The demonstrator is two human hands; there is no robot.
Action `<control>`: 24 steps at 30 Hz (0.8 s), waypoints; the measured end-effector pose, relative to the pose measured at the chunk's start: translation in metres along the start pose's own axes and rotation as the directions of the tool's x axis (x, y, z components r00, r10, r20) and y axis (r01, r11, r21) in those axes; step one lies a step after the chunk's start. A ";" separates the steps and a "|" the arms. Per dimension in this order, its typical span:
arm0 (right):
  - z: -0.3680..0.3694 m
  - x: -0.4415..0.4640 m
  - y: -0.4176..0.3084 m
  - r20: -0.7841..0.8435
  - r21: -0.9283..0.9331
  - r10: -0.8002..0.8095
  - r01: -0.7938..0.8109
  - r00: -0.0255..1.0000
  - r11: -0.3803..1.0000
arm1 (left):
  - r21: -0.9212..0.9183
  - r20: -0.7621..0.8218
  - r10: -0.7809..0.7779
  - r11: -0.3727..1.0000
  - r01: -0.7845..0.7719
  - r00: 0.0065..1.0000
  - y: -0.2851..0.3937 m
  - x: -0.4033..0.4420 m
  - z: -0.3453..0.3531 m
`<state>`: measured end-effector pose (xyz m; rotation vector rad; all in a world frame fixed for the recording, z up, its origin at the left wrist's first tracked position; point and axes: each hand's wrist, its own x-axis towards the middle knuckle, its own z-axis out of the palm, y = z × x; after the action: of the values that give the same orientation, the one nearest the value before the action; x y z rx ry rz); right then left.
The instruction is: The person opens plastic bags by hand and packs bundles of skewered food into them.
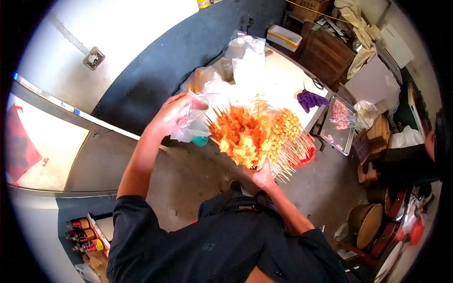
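Observation:
My left hand (175, 113) is closed on a thin clear plastic bag (188, 123), its fingers partly covered by the film. My right hand (261, 176) grips the near underside of a big bunch of skewers (245, 134) threaded with orange, ruffled food; its fingertips are hidden beneath the bunch. Beside that bunch, more skewers (286, 127) with smaller orange pieces lie with their bare sticks pointing toward me. Something red (306, 153) shows under those sticks.
A white table (288, 78) carries plastic bags (245, 56), a jar (227, 70) and a purple cloth (311, 100). To its right a metal tray (332, 137) holds pink skewers. Another person's dark sleeve (406, 165) reaches in at right. Baskets (368, 225) stand below.

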<state>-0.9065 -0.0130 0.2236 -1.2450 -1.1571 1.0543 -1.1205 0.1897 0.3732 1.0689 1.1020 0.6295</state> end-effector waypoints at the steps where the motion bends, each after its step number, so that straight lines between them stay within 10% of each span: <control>1: -0.001 0.004 -0.006 0.020 -0.035 -0.048 0.048 0.999 0.998 | 0.026 0.049 0.018 0.999 -0.019 0.999 0.006 -0.004 -0.001; 6: -0.006 0.019 0.030 -0.073 0.016 -0.062 0.063 0.995 0.998 | 0.216 0.155 0.030 0.974 -0.063 0.988 0.036 -0.023 0.000; 9: -0.017 0.015 -0.026 0.024 -0.592 -0.125 0.115 0.992 0.797 | 0.207 0.219 0.016 0.976 -0.062 0.976 0.040 -0.019 0.000; 24: -0.029 -0.006 -0.017 -0.047 -0.674 -0.035 -0.006 0.998 0.739 | 0.372 0.409 -0.056 0.921 -0.111 0.911 0.025 -0.015 0.003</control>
<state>-0.8787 -0.0241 0.2411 -1.8089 -1.5760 0.5707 -1.1208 0.1858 0.4028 1.4855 0.8515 0.1826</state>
